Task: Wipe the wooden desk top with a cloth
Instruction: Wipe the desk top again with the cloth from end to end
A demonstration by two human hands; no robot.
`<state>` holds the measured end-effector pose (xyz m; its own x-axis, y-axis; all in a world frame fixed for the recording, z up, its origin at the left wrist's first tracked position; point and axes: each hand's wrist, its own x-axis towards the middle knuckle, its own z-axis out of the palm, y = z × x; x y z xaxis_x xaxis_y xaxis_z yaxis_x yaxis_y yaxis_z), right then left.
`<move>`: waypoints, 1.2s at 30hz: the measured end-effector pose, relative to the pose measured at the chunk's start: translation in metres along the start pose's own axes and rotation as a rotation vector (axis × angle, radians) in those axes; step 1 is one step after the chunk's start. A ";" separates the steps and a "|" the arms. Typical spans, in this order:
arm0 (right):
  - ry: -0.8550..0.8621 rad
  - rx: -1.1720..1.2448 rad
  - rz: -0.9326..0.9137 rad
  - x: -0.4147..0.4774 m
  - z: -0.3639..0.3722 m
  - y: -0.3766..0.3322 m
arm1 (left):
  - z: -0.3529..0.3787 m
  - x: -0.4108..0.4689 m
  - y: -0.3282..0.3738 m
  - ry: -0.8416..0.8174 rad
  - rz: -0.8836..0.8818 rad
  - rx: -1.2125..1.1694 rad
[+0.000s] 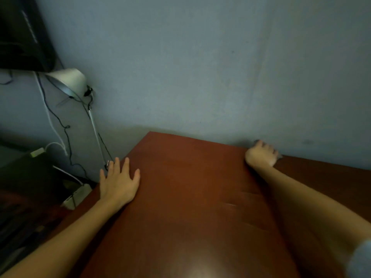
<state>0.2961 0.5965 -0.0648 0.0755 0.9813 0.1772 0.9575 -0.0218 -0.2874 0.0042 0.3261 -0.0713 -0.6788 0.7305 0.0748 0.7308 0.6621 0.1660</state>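
Observation:
The reddish-brown wooden desk top (190, 187) fills the lower middle of the head view and runs up to the wall. My left hand (118, 181) lies flat on the desk's left edge with its fingers spread and straight. My right hand (261, 154) reaches to the far edge of the desk by the wall, fingers curled over a dark grey cloth (279, 156). Only small bits of the cloth show past the fingers. Faint streaks mark the wood below my right forearm.
A grey-blue wall (200, 67) stands right behind the desk. At the left hang a white desk lamp (68, 81) and black and white cables (60, 125). A white power strip (77, 195) lies below the desk's left edge, next to dark clutter.

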 end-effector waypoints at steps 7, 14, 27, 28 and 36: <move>-0.113 0.007 -0.276 -0.034 0.040 -0.168 | 0.005 0.002 -0.001 0.039 0.021 -0.014; -0.224 0.100 -0.704 -0.074 0.059 -0.255 | 0.006 0.002 0.001 0.048 -0.012 0.006; -0.388 0.089 -1.254 -0.184 0.021 -0.213 | -0.032 -0.045 -0.028 -0.097 -0.063 -0.156; -0.385 0.090 -1.273 -0.195 0.016 -0.209 | -0.036 -0.054 -0.037 -0.114 -0.073 -0.113; -0.406 0.181 -1.622 -0.301 -0.005 -0.165 | -0.048 -0.120 -0.082 -0.222 -0.121 -0.059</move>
<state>0.1173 0.3041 -0.0659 -0.9875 -0.0508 0.1490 -0.0757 0.9832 -0.1662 0.0222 0.1757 -0.0465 -0.7240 0.6697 -0.1653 0.6353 0.7407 0.2184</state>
